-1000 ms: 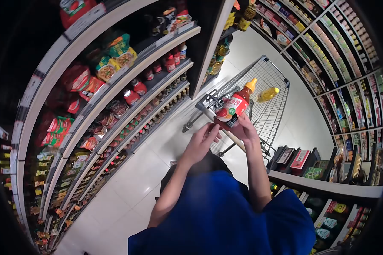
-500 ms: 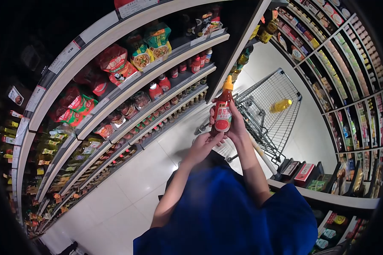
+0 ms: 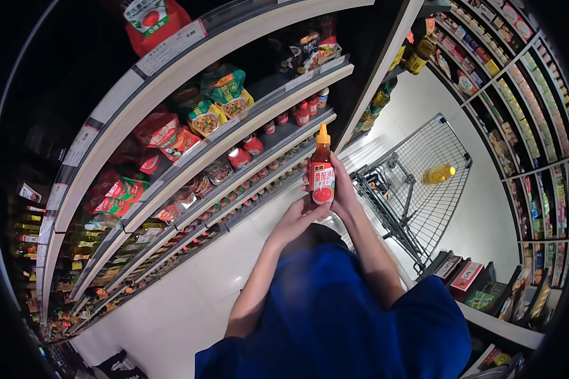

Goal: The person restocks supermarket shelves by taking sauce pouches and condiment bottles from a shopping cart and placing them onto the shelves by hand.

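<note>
A red sauce bottle [image 3: 322,180] with an orange pointed cap stands nearly upright between my two hands, its label facing me. My right hand [image 3: 344,189] is wrapped round the bottle from the right and behind, with fingertips showing at its left side. At the bottle's lower end, my left hand [image 3: 295,221] touches it with the thumb near the label's bottom edge; its other fingers are partly hidden. A shopping cart [image 3: 433,202] is to the right of my hands, and a yellow oil bottle [image 3: 439,174] lies in it.
Long shelves [image 3: 278,79] on the left hold red pouches [image 3: 164,136], bottles and small jars. More stocked shelves [image 3: 512,120] curve along the right. A low display [image 3: 466,278] with a red price card is at the lower right. Tiled floor [image 3: 189,290] shows below.
The sauce bottle has turned from tilted to upright, with its label now towards me, and moved left. The cart and shelves have shifted rightwards in the view.
</note>
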{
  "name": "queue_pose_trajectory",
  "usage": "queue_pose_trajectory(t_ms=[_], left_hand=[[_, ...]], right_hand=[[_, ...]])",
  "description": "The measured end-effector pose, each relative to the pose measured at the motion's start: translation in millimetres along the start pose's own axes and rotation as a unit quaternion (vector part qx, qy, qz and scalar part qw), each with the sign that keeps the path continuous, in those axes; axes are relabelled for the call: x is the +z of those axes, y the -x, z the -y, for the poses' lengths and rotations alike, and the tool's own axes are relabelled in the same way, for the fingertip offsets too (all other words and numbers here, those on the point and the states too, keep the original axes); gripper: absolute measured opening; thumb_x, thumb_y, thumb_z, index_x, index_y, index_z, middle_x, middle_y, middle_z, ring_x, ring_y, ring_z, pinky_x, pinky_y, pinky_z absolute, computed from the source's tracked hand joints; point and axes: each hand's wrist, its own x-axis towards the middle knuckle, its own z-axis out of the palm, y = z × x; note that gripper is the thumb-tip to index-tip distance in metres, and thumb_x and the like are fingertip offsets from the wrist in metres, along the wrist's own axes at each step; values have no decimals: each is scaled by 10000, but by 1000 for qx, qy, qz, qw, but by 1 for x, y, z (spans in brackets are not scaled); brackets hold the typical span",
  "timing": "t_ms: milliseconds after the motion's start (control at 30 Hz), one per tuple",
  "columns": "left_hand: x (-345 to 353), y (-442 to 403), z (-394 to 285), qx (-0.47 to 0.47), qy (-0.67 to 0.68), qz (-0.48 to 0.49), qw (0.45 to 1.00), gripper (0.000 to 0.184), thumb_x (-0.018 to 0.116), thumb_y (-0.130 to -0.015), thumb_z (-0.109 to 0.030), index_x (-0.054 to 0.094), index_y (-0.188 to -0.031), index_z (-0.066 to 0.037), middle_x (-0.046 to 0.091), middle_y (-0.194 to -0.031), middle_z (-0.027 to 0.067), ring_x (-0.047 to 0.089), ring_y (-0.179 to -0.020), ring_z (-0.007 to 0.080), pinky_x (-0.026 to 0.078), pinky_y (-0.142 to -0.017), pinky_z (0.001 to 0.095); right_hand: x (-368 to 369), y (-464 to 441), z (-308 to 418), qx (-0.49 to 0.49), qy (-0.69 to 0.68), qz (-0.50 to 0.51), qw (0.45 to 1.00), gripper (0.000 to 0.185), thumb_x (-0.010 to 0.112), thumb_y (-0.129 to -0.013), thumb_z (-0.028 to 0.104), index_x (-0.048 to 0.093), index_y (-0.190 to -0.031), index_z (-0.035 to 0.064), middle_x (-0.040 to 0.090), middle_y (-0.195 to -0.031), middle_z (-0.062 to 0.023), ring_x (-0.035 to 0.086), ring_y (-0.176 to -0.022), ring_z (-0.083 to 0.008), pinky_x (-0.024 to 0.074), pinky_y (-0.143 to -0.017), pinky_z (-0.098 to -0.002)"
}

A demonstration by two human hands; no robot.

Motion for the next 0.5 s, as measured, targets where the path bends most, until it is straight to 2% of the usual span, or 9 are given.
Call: queue_pose_trajectory(t_ms=[100,133,233,267,367,400,467,500], left_hand=[[0,-19,-2,-32,-11,-8,999,411,694,-969,-366,646,-1117,14,657,-976,25,592,-879,85,476,-835,248],[0,-31,12,-33,-7,-20,999,395,702,-965,-352,669,-1098,18,666,-918,21,602,-850,89,483,-825,250],[1,-39,15,-17,-46,-65,997,385,712,-955,-363,696,-1058,7,678,-888,26,609,-805,90,490,-792,253],[1,-42,15,-12,-60,-92,994,390,715,-951,-366,700,-1061,8,685,-882,25,616,-797,90,491,-782,252],[-5,-50,23,-26,-97,-148,984,398,726,-940,-364,708,-1066,13,701,-866,25,629,-775,88,492,-756,249],[-11,-52,24,-45,-108,-153,981,396,729,-938,-359,708,-1066,16,703,-862,27,629,-768,87,494,-751,248],[-15,-55,19,-57,-100,-164,980,395,731,-938,-350,705,-1060,25,702,-868,40,628,-778,86,490,-755,244],[-16,-58,20,-45,-90,-164,981,383,737,-935,-349,707,-1051,14,693,-851,27,610,-750,70,471,-708,232]], right_hand=[[-12,-10,10,2,33,19,999,509,463,-1035,473,584,-1204,8,674,-992,-107,680,-829,-215,601,-803,-394],[-21,-15,12,23,47,-16,998,483,490,-1032,445,574,-1221,9,684,-969,-95,695,-853,-210,600,-820,-390],[-33,-24,15,39,99,-69,992,453,515,-1026,425,569,-1222,21,685,-989,-97,701,-839,-217,604,-813,-377],[-35,-26,20,38,139,-63,988,422,546,-1016,413,568,-1219,43,674,-1052,-76,677,-951,-197,556,-887,-357],[-57,-46,24,19,264,-45,963,405,550,-1017,415,572,-1220,65,651,-1131,-43,610,-1103,-162,472,-974,-343],[-54,-46,30,49,275,-53,959,429,538,-1026,429,563,-1260,70,628,-1195,-22,540,-1195,-138,403,-1024,-329],[-34,-43,42,49,308,-86,946,438,527,-1034,426,559,-1282,67,625,-1215,-30,556,-1177,-142,418,-1020,-333],[-31,-43,45,51,324,-104,939,443,522,-1038,425,556,-1294,65,624,-1224,-35,564,-1168,-144,426,-1017,-335]])
